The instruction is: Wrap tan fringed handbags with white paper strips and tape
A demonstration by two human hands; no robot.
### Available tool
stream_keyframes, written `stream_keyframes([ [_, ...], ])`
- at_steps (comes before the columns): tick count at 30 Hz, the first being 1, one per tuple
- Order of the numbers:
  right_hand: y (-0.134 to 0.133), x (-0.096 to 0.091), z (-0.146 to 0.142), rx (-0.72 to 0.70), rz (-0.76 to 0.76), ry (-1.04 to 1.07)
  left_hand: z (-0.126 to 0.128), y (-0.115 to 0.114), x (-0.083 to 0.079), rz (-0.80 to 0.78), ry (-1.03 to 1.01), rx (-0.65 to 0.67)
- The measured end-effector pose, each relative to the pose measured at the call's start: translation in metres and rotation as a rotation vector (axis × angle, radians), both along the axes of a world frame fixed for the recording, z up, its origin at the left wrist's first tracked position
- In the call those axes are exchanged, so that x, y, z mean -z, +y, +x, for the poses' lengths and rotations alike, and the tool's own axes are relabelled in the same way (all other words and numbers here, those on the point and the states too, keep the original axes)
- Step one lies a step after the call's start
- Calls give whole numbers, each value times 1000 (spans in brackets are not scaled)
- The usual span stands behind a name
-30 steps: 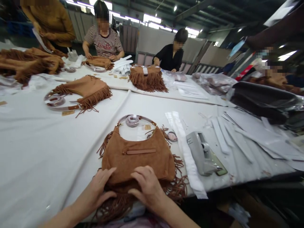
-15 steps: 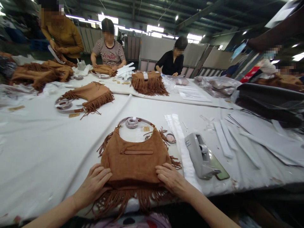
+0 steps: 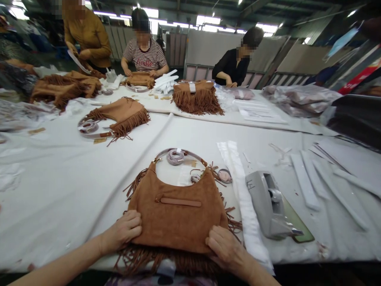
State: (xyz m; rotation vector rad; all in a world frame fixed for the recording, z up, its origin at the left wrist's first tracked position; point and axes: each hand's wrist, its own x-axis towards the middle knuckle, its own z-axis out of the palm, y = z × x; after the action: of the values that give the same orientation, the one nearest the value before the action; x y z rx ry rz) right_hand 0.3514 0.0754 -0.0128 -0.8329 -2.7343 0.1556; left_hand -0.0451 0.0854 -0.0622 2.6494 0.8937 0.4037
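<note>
A brown suede fringed handbag [image 3: 178, 212] lies flat on the white table [image 3: 53, 190] in front of me, zip pocket facing up, its wrapped handle [image 3: 175, 155] arching away from me. My left hand [image 3: 123, 230] grips the bag's lower left corner with curled fingers. At the lower right corner my right hand [image 3: 228, 248] holds the bag's bottom edge, fingers bent over it. Fringe [image 3: 143, 258] hangs from under the bag over the table's near edge.
A grey tape dispenser [image 3: 269, 204] sits right of the bag, beside a long white strip [image 3: 244, 202] and several white strips [image 3: 303, 180]. More fringed bags [image 3: 125, 115] lie farther back. Three people [image 3: 145, 51] work at the far side.
My hands have slid apart from the middle of the bag's bottom edge to its two lower corners, and the bag now lies smoother. The view has shifted slightly left.
</note>
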Motion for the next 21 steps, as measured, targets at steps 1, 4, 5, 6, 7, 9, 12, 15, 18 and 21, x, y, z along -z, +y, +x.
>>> stream_keyframes([
  [1,2,-6,1,-13,-50,-29,0,1,-2,-26,12,3],
  [4,6,-20,3,-35,-176,-70,2,4,-11,-137,25,-8],
  [5,6,-22,3,-42,-205,-59,3,5,-16,-177,20,-17],
  [6,6,-22,2,-47,-227,-39,4,6,-21,-210,17,-28],
  [7,5,-21,2,-48,-243,-14,5,6,-26,-233,20,-36],
  [9,3,-14,0,-49,-245,46,9,6,-38,-238,47,-40],
  [12,-2,3,-3,-30,-222,145,15,6,-50,-212,69,-28],
  [15,-6,20,-6,38,-203,259,18,11,-51,-258,34,-37],
  [18,-6,33,-9,210,-182,326,17,21,-43,-395,4,-51],
  [21,-3,41,-13,376,-90,340,17,34,-34,-483,-12,-133],
])
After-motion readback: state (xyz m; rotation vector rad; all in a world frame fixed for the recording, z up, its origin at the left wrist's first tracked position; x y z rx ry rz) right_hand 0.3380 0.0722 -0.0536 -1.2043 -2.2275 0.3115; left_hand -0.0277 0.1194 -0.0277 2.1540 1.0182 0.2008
